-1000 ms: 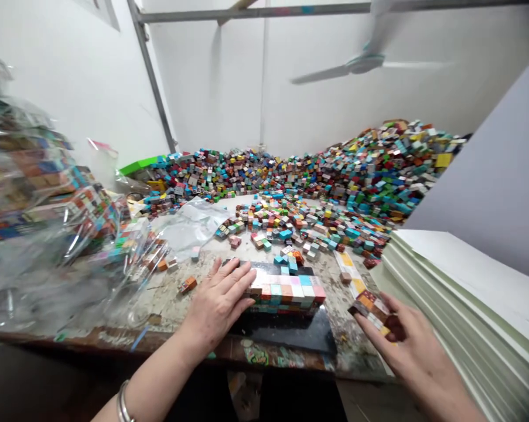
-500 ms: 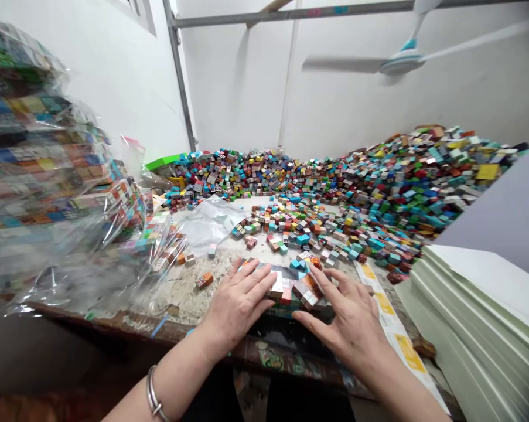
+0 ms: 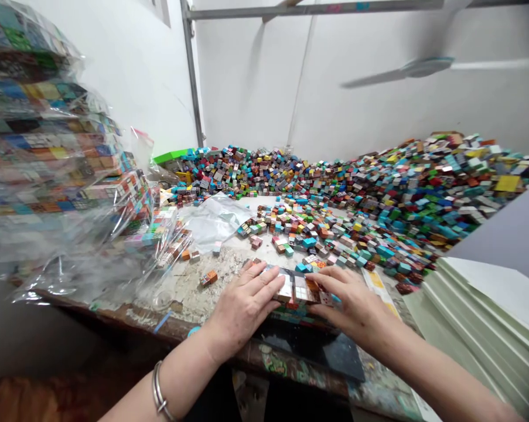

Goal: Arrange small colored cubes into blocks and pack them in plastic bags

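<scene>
A row of small printed blocks point(image 3: 300, 291) in white, brown and red sits on top of more coloured blocks, over a black board point(image 3: 317, 346) at the table's front edge. My left hand point(image 3: 246, 296) lies across the left part of the row, fingers stretched out on top, hiding the blocks below. At the right end, my right hand point(image 3: 354, 296) has its thumb in front and fingers behind, closed on a brown-and-white printed block point(image 3: 313, 291). Just beyond the row are loose blue and orange blocks point(image 3: 306, 267). A single orange block point(image 3: 209, 278) lies left of my left hand.
Loose blocks point(image 3: 308, 225) spread across the table, rising into a large heap point(image 3: 422, 181) behind and right. Plastic-wrapped stacks of blocks point(image 3: 57, 146) tower at left. A clear plastic bag point(image 3: 215, 217) lies mid-table. Pale sheets point(image 3: 475, 328) are stacked at right; a fan point(image 3: 426, 67) hangs above.
The brown-and-white block was tilted near my right hand; now it sits level in the row. My right hand has closed around the row's end. The whole view has shifted slightly.
</scene>
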The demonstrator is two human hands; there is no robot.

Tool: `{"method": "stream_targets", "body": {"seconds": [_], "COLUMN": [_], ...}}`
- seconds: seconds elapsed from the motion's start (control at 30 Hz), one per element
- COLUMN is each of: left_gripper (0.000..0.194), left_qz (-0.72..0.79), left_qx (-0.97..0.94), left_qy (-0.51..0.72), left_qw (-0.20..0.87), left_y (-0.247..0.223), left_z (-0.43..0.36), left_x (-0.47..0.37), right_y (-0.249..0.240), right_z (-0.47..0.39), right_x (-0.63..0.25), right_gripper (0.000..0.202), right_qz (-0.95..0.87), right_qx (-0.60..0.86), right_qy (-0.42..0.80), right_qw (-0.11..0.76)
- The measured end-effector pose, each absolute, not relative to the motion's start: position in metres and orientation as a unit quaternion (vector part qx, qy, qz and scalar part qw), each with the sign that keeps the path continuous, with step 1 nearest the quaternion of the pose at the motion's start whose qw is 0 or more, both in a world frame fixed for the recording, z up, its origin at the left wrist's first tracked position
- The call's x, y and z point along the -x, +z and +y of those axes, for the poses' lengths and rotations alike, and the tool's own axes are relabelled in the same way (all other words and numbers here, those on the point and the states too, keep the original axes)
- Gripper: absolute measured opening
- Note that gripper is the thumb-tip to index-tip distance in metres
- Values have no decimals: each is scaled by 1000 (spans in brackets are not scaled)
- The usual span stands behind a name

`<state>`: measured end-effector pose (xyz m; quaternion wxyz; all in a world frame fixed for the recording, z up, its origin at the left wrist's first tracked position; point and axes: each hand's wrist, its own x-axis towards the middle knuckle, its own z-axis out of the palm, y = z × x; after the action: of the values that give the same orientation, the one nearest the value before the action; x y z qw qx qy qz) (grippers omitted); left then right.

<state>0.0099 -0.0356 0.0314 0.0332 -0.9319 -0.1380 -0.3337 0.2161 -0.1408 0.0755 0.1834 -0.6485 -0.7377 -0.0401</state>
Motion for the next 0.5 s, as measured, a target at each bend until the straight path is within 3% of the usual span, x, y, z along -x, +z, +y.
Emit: {"method": "stream_targets", "body": {"seconds": [0.27, 0.5], "left_gripper": [39, 41], "left_qz": [-135, -128], "left_qx": [934, 935], "left_qy": [-329, -327], "left_qw": [29, 38], "left_y": [31, 32], "left_z": [-35, -34], "left_x": [-10, -11], "right_y": [72, 49], "right_z": [-138, -147], "right_x": [-204, -192], "right_gripper": [32, 62], "right_qz": [-730, -721], "right_qx": [650, 654], "right_qy": [-30, -179], "right_qw": [209, 145]}}
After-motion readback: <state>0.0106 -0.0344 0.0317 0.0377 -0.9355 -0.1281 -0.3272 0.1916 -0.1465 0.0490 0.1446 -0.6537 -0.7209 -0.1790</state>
